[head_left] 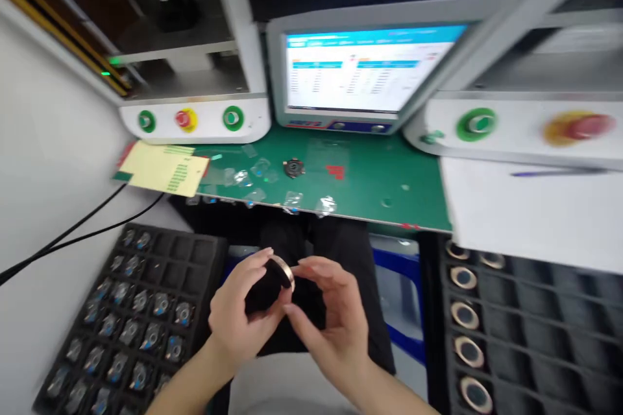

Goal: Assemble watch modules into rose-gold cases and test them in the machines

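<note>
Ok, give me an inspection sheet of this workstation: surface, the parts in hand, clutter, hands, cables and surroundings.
Surface: green mat on the bench, white table at the sides.
Job's things: round black part with a metal ring, held over the lap; black tray of small parts at left; black tray of copper-rimmed rings at right.
Clutter: scraps of clear film, a small dark round part, a yellow sheet, a pen.
Hands: left hand grips the round part; right hand has fingers at its rim.
Cables: two black cables at left.
Surroundings: lit monitor; machines with green and red buttons on both sides.
</note>
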A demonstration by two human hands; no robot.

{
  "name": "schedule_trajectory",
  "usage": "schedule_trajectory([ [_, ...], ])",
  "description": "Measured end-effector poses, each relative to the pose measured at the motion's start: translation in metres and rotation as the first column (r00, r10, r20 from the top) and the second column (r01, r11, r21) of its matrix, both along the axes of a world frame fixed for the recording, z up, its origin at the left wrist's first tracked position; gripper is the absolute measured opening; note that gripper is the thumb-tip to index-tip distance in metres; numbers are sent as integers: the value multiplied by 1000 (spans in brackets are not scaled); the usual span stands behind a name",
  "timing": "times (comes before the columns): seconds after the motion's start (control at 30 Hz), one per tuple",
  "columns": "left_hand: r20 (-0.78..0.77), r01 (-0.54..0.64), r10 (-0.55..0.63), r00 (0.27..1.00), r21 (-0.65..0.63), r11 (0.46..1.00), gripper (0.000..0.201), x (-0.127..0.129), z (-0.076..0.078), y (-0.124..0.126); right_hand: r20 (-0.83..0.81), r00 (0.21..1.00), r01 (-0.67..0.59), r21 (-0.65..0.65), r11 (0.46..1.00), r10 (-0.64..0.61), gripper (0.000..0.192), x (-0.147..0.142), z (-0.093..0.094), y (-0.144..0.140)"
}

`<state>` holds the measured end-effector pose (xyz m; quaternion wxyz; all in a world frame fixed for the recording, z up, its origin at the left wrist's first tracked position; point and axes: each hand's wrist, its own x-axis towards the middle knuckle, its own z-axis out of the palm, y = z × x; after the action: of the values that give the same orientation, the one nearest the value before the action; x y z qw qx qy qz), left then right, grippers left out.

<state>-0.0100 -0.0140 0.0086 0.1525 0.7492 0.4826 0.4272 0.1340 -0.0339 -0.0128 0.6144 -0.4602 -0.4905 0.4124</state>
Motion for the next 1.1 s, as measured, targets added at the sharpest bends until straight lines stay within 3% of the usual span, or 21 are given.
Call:
schedule_trajectory([
  [0.13,60,186,-186,981,6,982,39,18,-1,8,-104,983,148,-15,989,-148,45,6,13,0],
  [0.23,45,210,-211,977,12,978,38,27,3,11,-142,958,246,-24,969,-247,43,14,12,2],
  [0.3,52,161,-156,986,-106,981,35,32,9,12,-169,964,209,-9,978,-207,45,24,12,5],
  [0.37,177,133,-76,981,-337,932,36,34,16,14,-180,980,95,29,995,-88,47,39,13,9],
  [0.4,280,168,-33,959,-476,863,37,35,18,15,-161,987,18,58,998,-8,48,48,15,10],
  [0.47,489,339,66,870,-689,641,44,33,20,17,-72,986,-139,115,984,148,46,66,20,13],
  [0.53,605,517,149,782,-764,386,54,30,16,19,10,955,-294,122,948,295,39,83,25,15],
  [0.57,634,575,175,753,-764,291,56,29,13,21,30,933,-359,107,927,358,35,89,26,15],
  [0.63,660,639,203,724,-752,162,56,29,5,23,33,896,-445,78,892,444,32,98,27,16],
  [0.73,665,671,193,722,-741,43,54,33,-5,26,21,880,-474,71,878,474,35,104,25,15],
  [0.8,680,682,167,714,-729,55,55,40,-7,28,6,905,-425,82,901,426,37,106,22,13],
  [0.9,754,722,50,654,-643,256,63,51,-4,30,-1,985,-171,84,982,172,27,108,17,7],
  [0.97,770,729,-64,635,-570,378,76,57,0,29,29,999,-19,65,998,18,22,108,15,2],
  [1.1,665,701,-292,688,-504,504,85,66,8,23,130,991,19,88,996,-30,20,105,17,-3],
])
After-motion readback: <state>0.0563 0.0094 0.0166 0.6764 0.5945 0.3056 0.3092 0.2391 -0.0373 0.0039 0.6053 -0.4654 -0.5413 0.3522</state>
